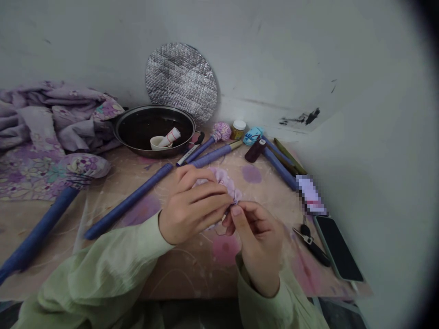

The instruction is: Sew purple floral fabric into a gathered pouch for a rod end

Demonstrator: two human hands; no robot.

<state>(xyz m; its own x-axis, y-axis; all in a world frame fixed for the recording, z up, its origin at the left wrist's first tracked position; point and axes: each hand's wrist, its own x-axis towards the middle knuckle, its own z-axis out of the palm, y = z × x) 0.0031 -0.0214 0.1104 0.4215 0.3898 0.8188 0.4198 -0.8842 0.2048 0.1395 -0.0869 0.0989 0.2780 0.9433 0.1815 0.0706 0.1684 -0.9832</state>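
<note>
My left hand (197, 205) is closed over a bunched piece of lilac cloth (224, 179), its fingers lying across the top. My right hand (257, 233) pinches the gathered edge of that cloth between thumb and forefinger. A small dark bit shows at the pinch, too small to name. What lies under my left palm is hidden. Left of my hands, a blue-wrapped stick (130, 201) rests on the table. Farther left lies another blue stick with a padded floral cloth head (84, 167), bound with dark thread.
Behind stand a black pan (125, 144) holding a small cup (157, 145), a silver round mat (181, 77), a jar (238, 131) and a dark thread spool (254, 151). A marker (187, 155), keys (306, 235), a phone (338, 246) and floral fabric (41, 123) lie around the table (192, 274).
</note>
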